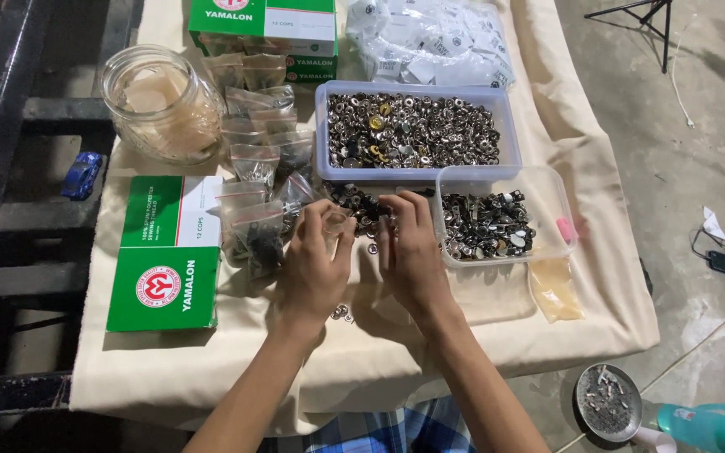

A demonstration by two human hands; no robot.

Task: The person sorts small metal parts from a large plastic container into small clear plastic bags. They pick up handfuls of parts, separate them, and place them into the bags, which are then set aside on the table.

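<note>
**Hands over loose snap buttons, small bag in left**

Left hand (314, 267) grips a small clear plastic bag (335, 225) by its top, fingers curled round it, just above the cloth-covered table (547, 335). Right hand (409, 252) lies palm down beside it, fingers bent onto a loose heap of metal snap buttons (354, 204) on the cloth; can't tell if it's pinching one. A few stray buttons (342, 314) sit betw. the wrists.

Just right of the right hand: clear plastic tub (557, 201), partly filled w/ same buttons. Behind it, touching, a bigger clear tub (417, 172) full of them. Left of the hands: a pile of small filled clear bags (253, 226), running back toward a glass jar (161, 105). Green-and-white thread box (165, 252) flat at far left; a second one (263, 25) at the back. Heap of white packets (430, 38) at back right. Yellowish pouch (555, 289) near table's right edge. On floor at lower right: round metal dish (607, 403) and teal bottle (711, 426).
</note>
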